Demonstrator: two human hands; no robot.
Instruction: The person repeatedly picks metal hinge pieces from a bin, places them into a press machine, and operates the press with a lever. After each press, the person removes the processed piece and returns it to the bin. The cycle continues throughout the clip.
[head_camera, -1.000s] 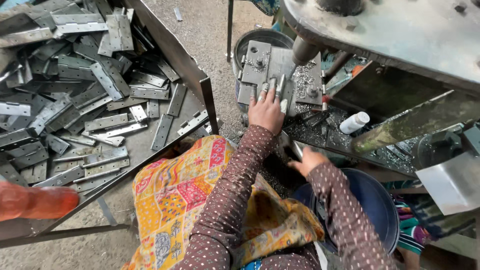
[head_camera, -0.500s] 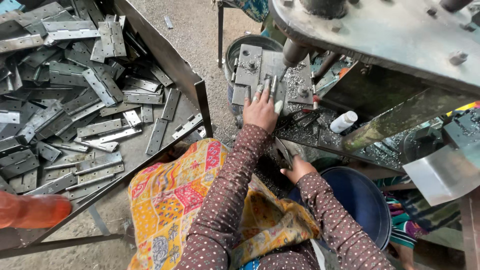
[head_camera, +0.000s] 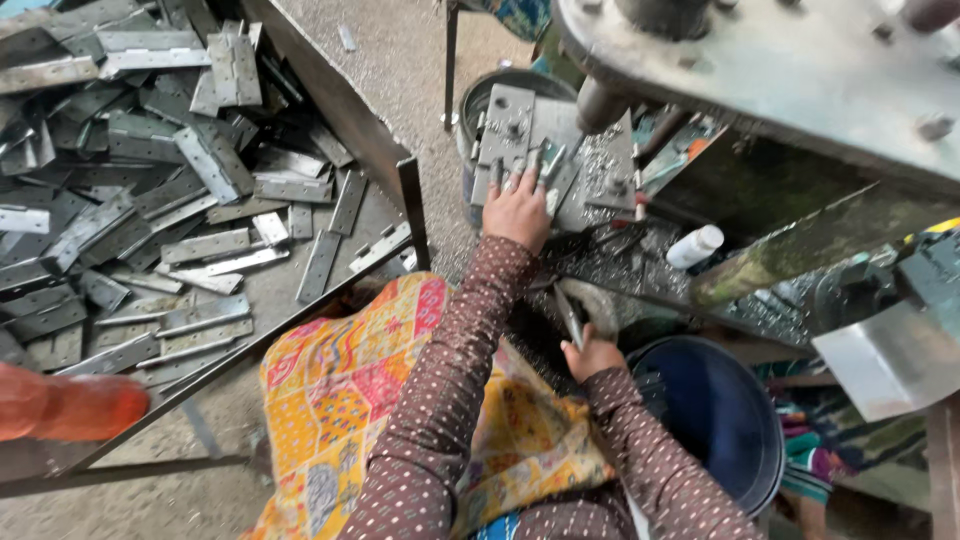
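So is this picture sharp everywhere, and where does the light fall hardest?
Head view: soft daylight, brightest on the pile of metal hinge plates; the press frame up close looks blurred; the orange blur at the left edge is unreadable; the left hand and right hand are fairly sharp.

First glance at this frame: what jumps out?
The tray at the left, heaped with grey metal hinge plates, dominates. At centre the left hand rests on a metal piece on the die block under the press, while the right hand holds a thin metal strip lower down, next to a dark blue bucket. A bright patterned cloth lies across the lap.
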